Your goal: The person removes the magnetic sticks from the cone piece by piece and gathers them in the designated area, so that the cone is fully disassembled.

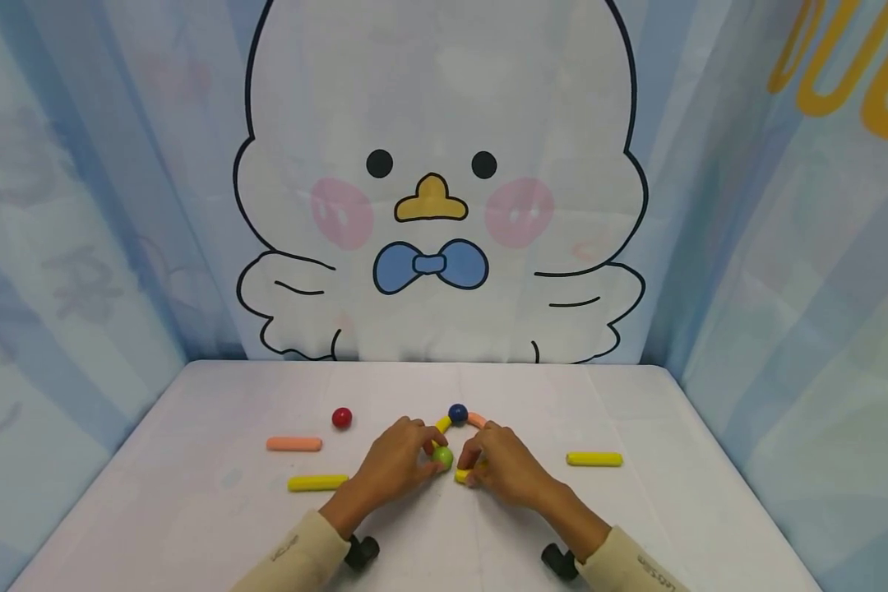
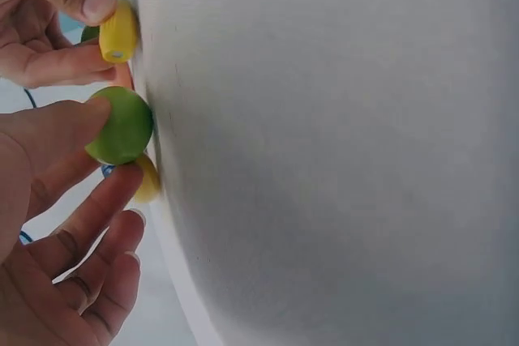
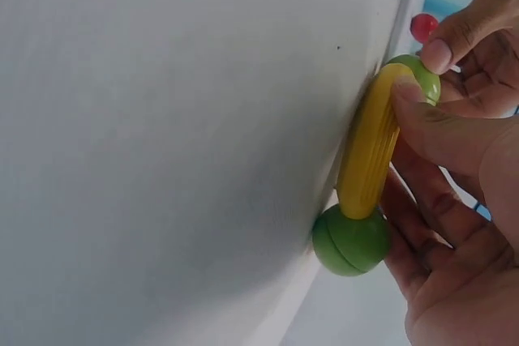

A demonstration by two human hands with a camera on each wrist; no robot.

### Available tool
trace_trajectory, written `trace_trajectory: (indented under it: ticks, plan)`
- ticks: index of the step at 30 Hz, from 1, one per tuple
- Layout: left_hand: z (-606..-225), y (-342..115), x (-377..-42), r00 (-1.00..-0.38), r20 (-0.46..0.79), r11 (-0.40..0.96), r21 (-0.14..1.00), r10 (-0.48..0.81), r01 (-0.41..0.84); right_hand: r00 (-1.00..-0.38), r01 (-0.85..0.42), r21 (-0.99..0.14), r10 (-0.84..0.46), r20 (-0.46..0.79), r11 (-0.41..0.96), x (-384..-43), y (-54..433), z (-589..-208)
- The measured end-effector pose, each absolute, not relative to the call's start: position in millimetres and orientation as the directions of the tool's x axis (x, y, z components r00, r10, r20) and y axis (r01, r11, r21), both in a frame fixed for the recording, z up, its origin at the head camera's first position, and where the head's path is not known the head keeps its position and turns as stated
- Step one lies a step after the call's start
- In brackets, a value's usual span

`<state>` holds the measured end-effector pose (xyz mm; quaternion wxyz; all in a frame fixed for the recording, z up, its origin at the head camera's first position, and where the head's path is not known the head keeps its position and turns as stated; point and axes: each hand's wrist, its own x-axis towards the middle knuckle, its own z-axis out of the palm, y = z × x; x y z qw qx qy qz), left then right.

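Observation:
My left hand (image 1: pixel 394 456) pinches a light green ball (image 1: pixel 442 458) between thumb and fingers at the middle of the white table. Just to its right, my right hand (image 1: pixel 509 467) holds a short yellow stick (image 3: pixel 371 147). A darker green ball (image 3: pixel 351 238) is at that stick's far end in the right wrist view; the right hand hides it in the head view. Behind the hands, a dark blue ball (image 1: pixel 458 413) sits between another yellow stick (image 1: pixel 444 424) and an orange stick (image 1: pixel 477 420). That yellow stick runs down toward the light green ball.
To the left lie a red ball (image 1: pixel 342 418), an orange stick (image 1: pixel 293 444) and a yellow stick (image 1: pixel 316 483), whose end is by the left wrist. Another yellow stick (image 1: pixel 594 459) lies right of the right hand. A printed curtain (image 1: pixel 444 321) stands behind the table.

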<state>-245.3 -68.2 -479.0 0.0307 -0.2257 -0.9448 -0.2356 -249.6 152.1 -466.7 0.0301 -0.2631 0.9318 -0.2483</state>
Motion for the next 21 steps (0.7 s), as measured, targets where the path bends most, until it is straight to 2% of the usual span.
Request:
trace_trajectory:
  ticks: [6,11,16,21]
  plan:
    - [-477,-70,-247,-0.898,0.151,0.789,0.431,0.414,0.437,-0.868,-0.461,-0.491,-0.49,0.077,0.739,-250,157,-465]
    - [-476,-70,-246,-0.9,0.144,0.791,0.434,0.412,0.431,-0.914,-0.4,-0.52,-0.371,0.165,0.755,-250,160,-466]
    - [-476,-69,-246,-0.9,0.148,0.791,0.434,0.409,0.431,-0.931,-0.353,-0.462,-0.255,0.263,0.813,-253,164,-470]
    - [-478,-68,-247,-0.899,0.145,0.787,0.44,0.414,0.433,-0.958,-0.263,-0.454,-0.176,0.225,0.851,-256,164,-471]
